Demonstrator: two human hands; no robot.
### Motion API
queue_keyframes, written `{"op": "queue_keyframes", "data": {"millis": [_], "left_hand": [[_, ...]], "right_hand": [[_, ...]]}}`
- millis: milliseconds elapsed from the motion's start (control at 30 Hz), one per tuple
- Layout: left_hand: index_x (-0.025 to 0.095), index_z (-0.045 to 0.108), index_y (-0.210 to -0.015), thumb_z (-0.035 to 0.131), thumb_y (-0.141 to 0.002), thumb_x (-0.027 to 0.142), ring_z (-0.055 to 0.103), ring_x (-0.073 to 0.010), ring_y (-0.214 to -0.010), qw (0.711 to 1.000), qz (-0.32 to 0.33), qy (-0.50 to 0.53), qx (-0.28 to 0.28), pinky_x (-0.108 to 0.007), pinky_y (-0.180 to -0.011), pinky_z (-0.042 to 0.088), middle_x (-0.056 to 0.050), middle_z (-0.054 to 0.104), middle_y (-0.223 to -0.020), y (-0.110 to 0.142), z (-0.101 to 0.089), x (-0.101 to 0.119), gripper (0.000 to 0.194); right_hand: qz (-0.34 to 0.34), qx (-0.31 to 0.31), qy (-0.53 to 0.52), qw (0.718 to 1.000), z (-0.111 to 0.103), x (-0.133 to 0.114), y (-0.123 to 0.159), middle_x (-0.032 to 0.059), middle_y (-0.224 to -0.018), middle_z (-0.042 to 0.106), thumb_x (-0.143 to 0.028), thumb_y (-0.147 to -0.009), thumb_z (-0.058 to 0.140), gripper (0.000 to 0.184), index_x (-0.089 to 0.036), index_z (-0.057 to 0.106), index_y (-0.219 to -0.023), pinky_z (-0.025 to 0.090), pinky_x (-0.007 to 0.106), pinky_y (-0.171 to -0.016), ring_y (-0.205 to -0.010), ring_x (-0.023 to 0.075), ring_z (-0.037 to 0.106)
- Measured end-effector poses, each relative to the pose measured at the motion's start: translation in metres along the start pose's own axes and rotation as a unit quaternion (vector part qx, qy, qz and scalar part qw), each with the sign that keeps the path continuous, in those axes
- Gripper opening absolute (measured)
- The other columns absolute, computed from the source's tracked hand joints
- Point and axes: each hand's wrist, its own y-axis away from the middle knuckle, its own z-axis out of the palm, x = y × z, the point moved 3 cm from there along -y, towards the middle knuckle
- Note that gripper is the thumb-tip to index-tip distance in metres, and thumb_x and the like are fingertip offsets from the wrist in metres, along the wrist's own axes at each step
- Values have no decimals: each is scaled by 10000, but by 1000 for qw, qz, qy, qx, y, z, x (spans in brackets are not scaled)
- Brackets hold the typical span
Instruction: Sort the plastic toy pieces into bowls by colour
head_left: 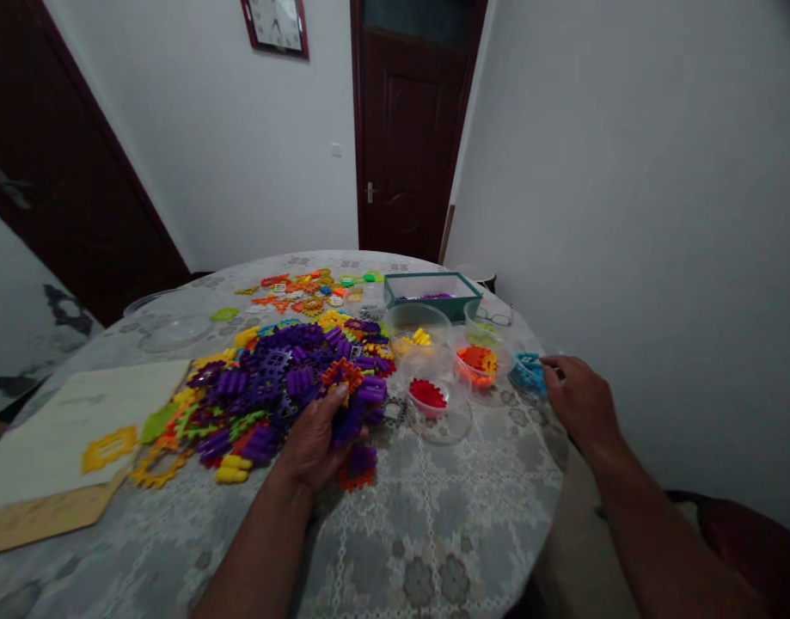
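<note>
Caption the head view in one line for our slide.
Left hand holding purple plastic pieces, right hand at a clear bowl of blue pieces.

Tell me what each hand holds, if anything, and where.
The left hand holds purple pieces by their near edge, under the thumb. The right hand is at the blue pieces; its hold cannot be told.

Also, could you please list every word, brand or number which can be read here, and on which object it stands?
No text can be read for certain.
Wall clock: marks around the dial, too blurred to read.
Paper sheet: faint marks, illegible.
Green box and plastic pieces: no lettering that I can make out.
</note>
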Motion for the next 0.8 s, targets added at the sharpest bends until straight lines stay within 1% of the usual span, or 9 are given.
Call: {"op": "queue_keyframes", "data": {"millis": [100, 133, 200, 267, 333, 433, 500, 633, 800], "left_hand": [[129, 727, -975, 717, -902, 294, 712, -181, -644, 1000, -2, 1, 0, -264, -497, 596, -65, 765, -816, 1, 0, -1, 181], [127, 728, -984, 722, -898, 300, 716, -184, -653, 1000, -1, 4, 1, -261, -494, 593, -69, 768, -823, 1, 0, -1, 193], [129, 732, -991, 734, -889, 302, 719, -184, -664, 1000, 4, 15, -3, -259, -491, 590, -71, 776, -847, 1, 0, -2, 200], [125, 739, -995, 739, -887, 306, 717, -181, -662, 1000, 8, 23, -15, -259, -492, 589, -80, 782, -870, 1, 0, -2, 211], [113, 748, -1005, 734, -892, 315, 714, -180, -658, 999, 10, 25, -31, -259, -491, 585, -96, 787, -888, 1, 0, -3, 232], [97, 757, -1011, 719, -904, 329, 723, -192, -691, 998, 13, 24, -50, -262, -498, 584, -121, 791, -909, 1, 0, -4, 259], [95, 759, -999, 716, -906, 335, 725, -196, -701, 998, 14, 24, -57, -260, -501, 579, -128, 792, -908, 1, 0, -4, 260], [113, 749, -1012, 727, -898, 336, 719, -189, -675, 998, 16, 29, -46, -250, -500, 567, -113, 791, -877, 2, 0, -4, 251], [110, 732, -1085, 741, -886, 340, 745, -221, -738, 998, 15, 35, -49, -267, -513, 578, -124, 792, -913, 1, -2, -6, 304]], "right_hand": [[-67, 17, 15, 998, 3, -15, 13, 117, -1037, 750, -339, -966, 494, 269, -187, 703, -1040, 497, 410, -928, -961, 270, 685], [-80, 21, 30, 996, 6, -19, 16, 129, -1042, 747, -348, -964, 502, 273, -182, 700, -1050, 487, 426, -938, -977, 282, 679], [-83, 17, 64, 994, 12, -20, 21, 145, -1055, 739, -377, -954, 517, 302, -176, 694, -1095, 487, 441, -900, -980, 303, 668], [-66, 1, 93, 993, 20, -17, 24, 148, -1074, 731, -400, -947, 517, 345, -183, 688, -1153, 493, 434, -825, -955, 311, 662], [-51, -9, 110, 993, 27, -11, 25, 148, -1077, 725, -386, -946, 489, 358, -196, 689, -1173, 494, 433, -787, -932, 313, 659], [-51, -8, 97, 994, 35, -3, 23, 146, -1056, 723, -314, -934, 443, 354, -204, 699, -1153, 505, 452, -813, -934, 314, 662], [-70, -16, 73, 995, 39, -2, 19, 147, -1032, 722, -278, -922, 429, 353, -197, 703, -1131, 513, 463, -847, -940, 315, 664], [-99, -29, 32, 994, 41, -10, 17, 162, -1032, 719, -268, -917, 421, 350, -188, 700, -1113, 516, 479, -901, -957, 326, 663], [-111, -8, 38, 993, 33, -25, 17, 174, -1048, 715, -286, -934, 410, 344, -172, 683, -1108, 489, 513, -958, -1006, 345, 653]]}}
